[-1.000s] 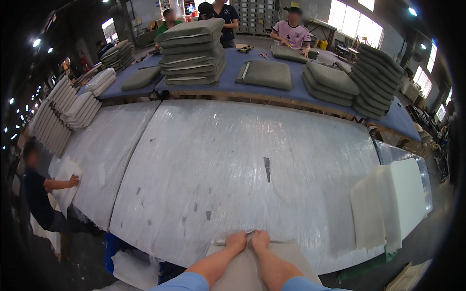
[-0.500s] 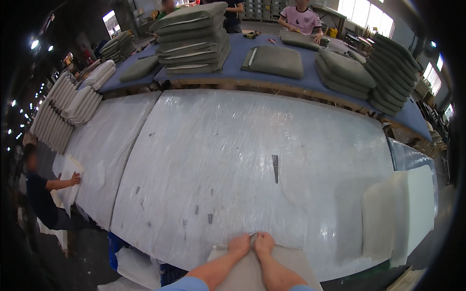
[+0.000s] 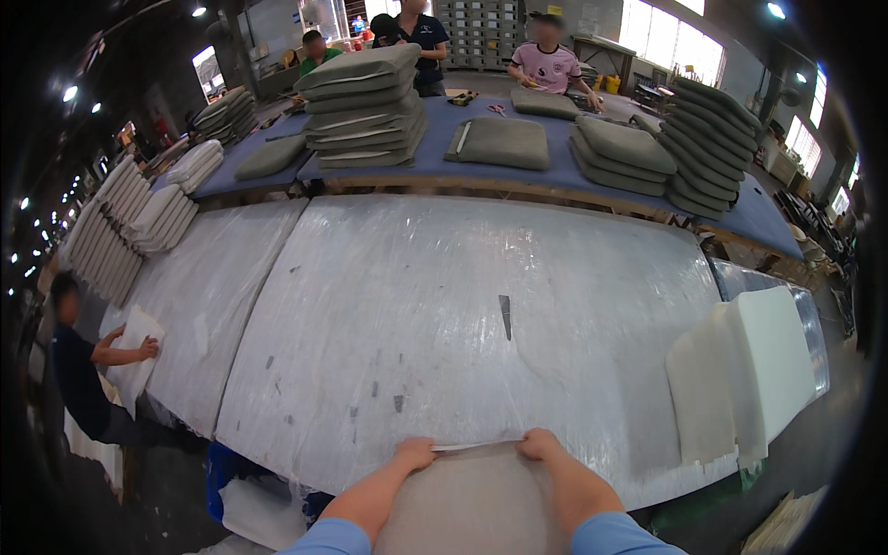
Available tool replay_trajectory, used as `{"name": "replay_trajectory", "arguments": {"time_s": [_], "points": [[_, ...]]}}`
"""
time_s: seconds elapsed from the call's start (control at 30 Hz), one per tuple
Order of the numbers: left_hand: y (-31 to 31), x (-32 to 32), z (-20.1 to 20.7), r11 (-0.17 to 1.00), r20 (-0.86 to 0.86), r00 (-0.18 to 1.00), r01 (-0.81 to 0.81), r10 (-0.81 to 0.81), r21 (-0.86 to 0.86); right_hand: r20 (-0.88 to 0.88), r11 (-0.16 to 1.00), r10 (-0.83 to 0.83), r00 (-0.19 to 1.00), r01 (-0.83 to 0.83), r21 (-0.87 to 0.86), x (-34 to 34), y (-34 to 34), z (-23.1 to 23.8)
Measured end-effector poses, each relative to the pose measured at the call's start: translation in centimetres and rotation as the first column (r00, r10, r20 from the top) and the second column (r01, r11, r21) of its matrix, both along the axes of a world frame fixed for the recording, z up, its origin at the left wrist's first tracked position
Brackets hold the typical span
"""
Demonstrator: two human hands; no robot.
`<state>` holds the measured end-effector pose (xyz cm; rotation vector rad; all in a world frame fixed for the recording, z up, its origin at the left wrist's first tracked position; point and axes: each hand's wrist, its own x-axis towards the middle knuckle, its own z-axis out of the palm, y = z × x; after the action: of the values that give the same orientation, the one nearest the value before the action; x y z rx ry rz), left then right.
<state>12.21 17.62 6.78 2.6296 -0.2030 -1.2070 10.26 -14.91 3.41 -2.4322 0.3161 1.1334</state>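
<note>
At fabric (image 3: 472, 499) edge — hands (image 3: 538, 443), wide tabletop (image 3: 416, 305) beyond

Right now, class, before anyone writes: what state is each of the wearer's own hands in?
Left hand: closed, gripping the grey cushion cover at its far edge, left end.
Right hand: closed, gripping that edge's right end.

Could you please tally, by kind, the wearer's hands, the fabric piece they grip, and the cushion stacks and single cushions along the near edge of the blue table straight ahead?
Bare left hand and right hand: 2
Gripped light grey-beige fabric piece: 1
Tall grey-green cushion stacks at left and right: 2
Low grey-green cushion stack: 1
Single flat grey-green cushion: 1
Total: 7
</note>
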Motion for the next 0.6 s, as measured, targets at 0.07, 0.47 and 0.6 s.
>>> {"name": "replay_trajectory", "arguments": {"time_s": [0.07, 0.47, 0.6], "points": [[-0.3, -0.1, 0.2, 0.999, 0.031, 0.998, -0.048, 0.048, -0.007, 0.026, 0.997, -0.057, 0.998, 0.058, -0.055, -0.5, -1.7, -0.5], [-2.6, 0.6, -2.6, 0.983, 0.255, 0.953, -0.18, 0.166, 0.032, 0.342, 0.845, -0.445, 0.828, 0.514, -0.144, -0.9, 2.3, -1.7], [-2.4, 0.5, -4.3, 0.986, 0.302, 0.94, -0.164, 0.158, -0.004, 0.391, 0.838, -0.458, 0.798, 0.534, -0.108, -0.8, 2.3, -2.7]]}}
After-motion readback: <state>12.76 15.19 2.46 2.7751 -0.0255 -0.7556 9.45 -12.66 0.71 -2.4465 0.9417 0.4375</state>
